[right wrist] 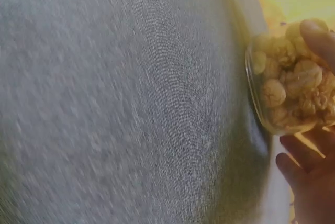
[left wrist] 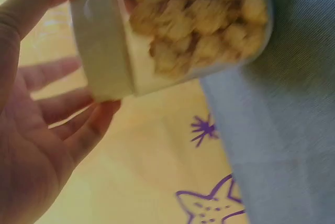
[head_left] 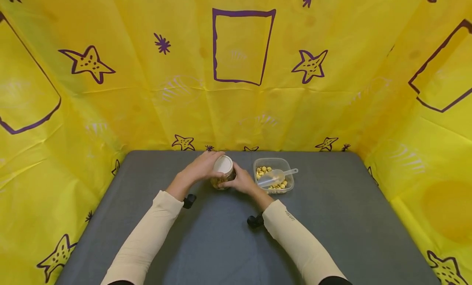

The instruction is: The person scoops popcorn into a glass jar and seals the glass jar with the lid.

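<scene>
A clear jar filled with popcorn stands upright near the back of the table, its white lid on top. My left hand grips the lid's rim, thumb on the near side and fingers around the far side. Lower down, my right hand holds the jar's body between thumb and fingers. In the right wrist view the popcorn shows through the jar wall, with the thumb on one side and the fingers on the other.
Right of the jar sits a clear plastic tub with popcorn in it. A translucent scoop lies across the tub, its handle over the right rim. The grey table meets a yellow patterned curtain at the back.
</scene>
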Action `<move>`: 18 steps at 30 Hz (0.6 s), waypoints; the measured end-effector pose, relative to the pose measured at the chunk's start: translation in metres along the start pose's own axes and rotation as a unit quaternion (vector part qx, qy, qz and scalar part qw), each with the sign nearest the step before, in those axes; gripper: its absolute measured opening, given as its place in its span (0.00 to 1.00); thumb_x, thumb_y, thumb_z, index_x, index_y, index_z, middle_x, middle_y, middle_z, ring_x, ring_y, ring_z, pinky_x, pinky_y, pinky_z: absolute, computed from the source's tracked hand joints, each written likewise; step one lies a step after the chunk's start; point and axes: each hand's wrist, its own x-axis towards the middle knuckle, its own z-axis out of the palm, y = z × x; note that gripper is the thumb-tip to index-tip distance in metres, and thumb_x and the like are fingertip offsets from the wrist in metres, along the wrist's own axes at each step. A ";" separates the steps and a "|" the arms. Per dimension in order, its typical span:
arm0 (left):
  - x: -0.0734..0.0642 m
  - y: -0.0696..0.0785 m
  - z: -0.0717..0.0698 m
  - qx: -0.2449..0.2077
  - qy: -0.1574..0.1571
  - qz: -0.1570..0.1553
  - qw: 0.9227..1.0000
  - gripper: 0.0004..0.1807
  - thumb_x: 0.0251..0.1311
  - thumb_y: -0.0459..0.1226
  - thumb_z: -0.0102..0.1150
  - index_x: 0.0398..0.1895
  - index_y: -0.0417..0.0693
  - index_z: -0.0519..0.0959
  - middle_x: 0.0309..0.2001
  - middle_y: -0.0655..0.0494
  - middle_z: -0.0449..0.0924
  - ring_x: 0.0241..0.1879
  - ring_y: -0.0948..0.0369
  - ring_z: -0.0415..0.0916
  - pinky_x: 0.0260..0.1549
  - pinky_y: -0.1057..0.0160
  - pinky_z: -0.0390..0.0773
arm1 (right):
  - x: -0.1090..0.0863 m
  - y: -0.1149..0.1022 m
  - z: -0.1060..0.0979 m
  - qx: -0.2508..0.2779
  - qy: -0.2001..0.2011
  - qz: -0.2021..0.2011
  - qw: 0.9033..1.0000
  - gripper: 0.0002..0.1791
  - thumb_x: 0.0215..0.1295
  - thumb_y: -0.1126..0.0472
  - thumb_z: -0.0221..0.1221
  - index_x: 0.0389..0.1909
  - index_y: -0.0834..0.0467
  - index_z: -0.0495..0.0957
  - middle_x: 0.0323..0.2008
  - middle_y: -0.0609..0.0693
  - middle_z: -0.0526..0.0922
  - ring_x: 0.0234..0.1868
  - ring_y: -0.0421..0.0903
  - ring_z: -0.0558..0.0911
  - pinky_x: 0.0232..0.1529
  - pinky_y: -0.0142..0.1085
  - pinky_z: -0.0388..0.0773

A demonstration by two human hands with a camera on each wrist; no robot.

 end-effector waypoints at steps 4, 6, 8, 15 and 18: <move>-0.003 -0.002 0.009 -0.028 0.025 -0.033 0.999 0.42 0.56 0.50 0.68 0.70 0.41 0.65 0.66 0.42 0.70 0.63 0.43 0.67 0.55 0.45 0.73 | 0.000 -0.004 0.000 -0.002 0.017 -0.017 1.000 0.50 0.48 0.50 0.75 0.71 0.56 0.60 0.62 0.57 0.74 0.62 0.54 0.74 0.62 0.50 0.71; -0.006 -0.003 0.015 -0.048 0.041 -0.040 0.997 0.41 0.56 0.50 0.68 0.70 0.42 0.65 0.67 0.42 0.68 0.63 0.43 0.67 0.55 0.45 0.73 | -0.001 -0.007 -0.001 -0.009 0.026 -0.021 0.999 0.49 0.49 0.50 0.75 0.70 0.58 0.61 0.62 0.58 0.72 0.63 0.54 0.73 0.64 0.51 0.69; -0.008 -0.004 0.020 -0.065 0.056 -0.039 0.996 0.41 0.56 0.50 0.68 0.69 0.42 0.66 0.67 0.41 0.68 0.63 0.43 0.67 0.55 0.45 0.73 | -0.004 -0.010 -0.004 -0.018 0.035 -0.016 0.999 0.49 0.49 0.50 0.74 0.70 0.58 0.61 0.62 0.58 0.72 0.62 0.55 0.72 0.62 0.52 0.70; -0.020 -0.005 0.029 -0.099 0.116 -0.053 0.987 0.41 0.58 0.52 0.66 0.69 0.42 0.66 0.67 0.40 0.67 0.65 0.42 0.65 0.58 0.41 0.70 | -0.013 -0.025 -0.023 -0.050 0.042 -0.018 0.998 0.48 0.52 0.49 0.73 0.70 0.60 0.61 0.62 0.60 0.71 0.62 0.56 0.73 0.60 0.52 0.73; -0.027 -0.004 0.028 -0.107 0.153 -0.065 0.980 0.40 0.59 0.53 0.64 0.69 0.43 0.66 0.68 0.41 0.66 0.66 0.42 0.63 0.61 0.40 0.68 | -0.017 -0.030 -0.033 -0.086 0.043 -0.022 0.995 0.50 0.52 0.47 0.73 0.71 0.61 0.60 0.64 0.61 0.69 0.64 0.58 0.72 0.61 0.54 0.72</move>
